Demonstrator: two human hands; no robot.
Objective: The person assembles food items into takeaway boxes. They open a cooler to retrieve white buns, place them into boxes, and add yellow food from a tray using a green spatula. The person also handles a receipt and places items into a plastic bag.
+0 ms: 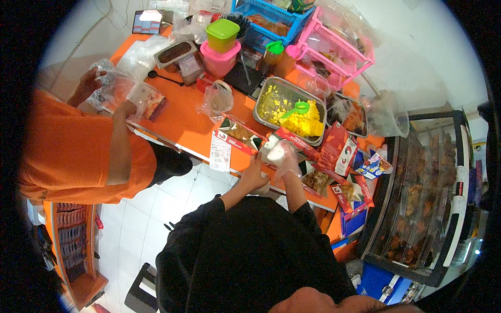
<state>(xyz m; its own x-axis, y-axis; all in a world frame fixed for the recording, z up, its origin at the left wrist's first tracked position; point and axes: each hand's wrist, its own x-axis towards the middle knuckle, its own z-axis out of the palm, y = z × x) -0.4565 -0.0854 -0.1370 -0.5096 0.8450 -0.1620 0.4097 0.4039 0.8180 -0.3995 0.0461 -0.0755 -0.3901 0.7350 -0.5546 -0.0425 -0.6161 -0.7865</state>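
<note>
My right hand (289, 158), in a clear plastic glove, grips a white lump that looks like rice (276, 153) over an open red cardboard food box (291, 137). At the near side of that box is my left hand (252, 174); its fingers are partly hidden, so its grip is unclear. To the left lies another open red box (240, 135) with brown food inside. More open boxes with food, one (316, 180) and another (346, 192), sit to the right. Behind them a metal tray (270, 107) holds yellow crumbled food and a green scoop (296, 109).
A co-worker in an orange shirt (86, 144) handles plastic bags (135, 98) at the left. A printed slip (220, 152) hangs over the table edge. Bottles (273, 56), stacked tubs (221, 51) and plastic racks (332, 51) stand behind. A glass display case (419, 187) is at the right.
</note>
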